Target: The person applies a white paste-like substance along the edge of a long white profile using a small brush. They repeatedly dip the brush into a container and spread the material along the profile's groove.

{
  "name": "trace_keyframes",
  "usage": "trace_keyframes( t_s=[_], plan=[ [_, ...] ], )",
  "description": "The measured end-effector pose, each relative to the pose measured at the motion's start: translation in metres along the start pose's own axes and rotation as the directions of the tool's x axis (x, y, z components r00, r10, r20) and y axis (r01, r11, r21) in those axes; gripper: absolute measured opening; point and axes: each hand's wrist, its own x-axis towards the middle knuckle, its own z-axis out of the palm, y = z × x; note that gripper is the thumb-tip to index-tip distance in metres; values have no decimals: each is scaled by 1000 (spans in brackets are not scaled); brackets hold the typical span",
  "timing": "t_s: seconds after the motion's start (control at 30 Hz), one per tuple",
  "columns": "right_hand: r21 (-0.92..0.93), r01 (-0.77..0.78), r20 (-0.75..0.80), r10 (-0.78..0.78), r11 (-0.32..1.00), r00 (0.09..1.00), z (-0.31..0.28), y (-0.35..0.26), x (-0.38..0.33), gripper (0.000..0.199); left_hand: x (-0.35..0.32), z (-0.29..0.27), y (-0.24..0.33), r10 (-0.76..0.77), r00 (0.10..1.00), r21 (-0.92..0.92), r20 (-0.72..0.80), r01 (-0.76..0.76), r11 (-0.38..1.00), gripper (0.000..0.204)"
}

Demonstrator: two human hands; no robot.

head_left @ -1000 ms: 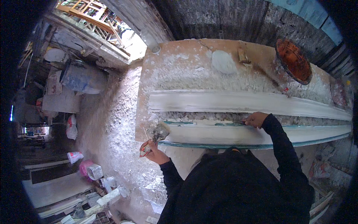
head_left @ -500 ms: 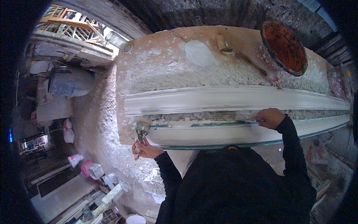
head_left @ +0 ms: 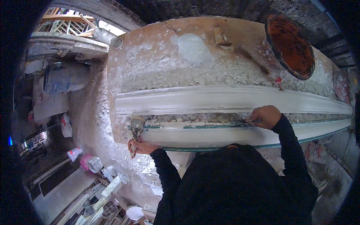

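Observation:
My left hand (head_left: 145, 147) is closed round the handle of a wide, plaster-smeared paintbrush (head_left: 137, 125). Its pale bristles point away from me, over the left end of a long white moulding (head_left: 210, 136). My right hand (head_left: 267, 117) pinches a small, thin tool, likely a putty knife (head_left: 240, 122). Its dark flat blade lies at the far edge of that moulding, where a teal strip (head_left: 202, 126) shows. A second white moulding (head_left: 210, 100) lies parallel behind it. Crumbly plaster scraps (head_left: 176, 120) fill the gap between the two.
A large black-rimmed basin (head_left: 290, 47), rusty orange inside, stands at the table's back right. On the plaster-crusted table (head_left: 142, 56) are a white patch (head_left: 194, 48), a small wooden block (head_left: 221, 36) and a red-tipped item (head_left: 278, 80). Bags and timber pieces (head_left: 80, 206) lie left on the floor.
The table and mouldings sit a little further left in the picture. My right hand has shifted slightly left, and its blade shows more plainly. Both hands keep hold of their tools.

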Motion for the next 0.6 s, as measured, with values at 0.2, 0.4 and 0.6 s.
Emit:
trace_keyframes(
  t_s=[0.2, 0.4, 0.6],
  plan=[
    [64, 12, -17, -11, 998, 1000, -22, 3, 1, 20, -2, 3, 2, -33, 999, 19, -36, 34, 999, 40],
    [45, 33, 2, -33, 998, 999, -4, -33, 24, 20, -1, 3, 2, 25, 1000, 114, 9, -26, 993, 42],
    [69, 88, -56, -84, 994, 995, -11, -53, 33, 22, 3, -3, -4, -46, 997, -5, -69, 46, 999, 39]
  ],
)
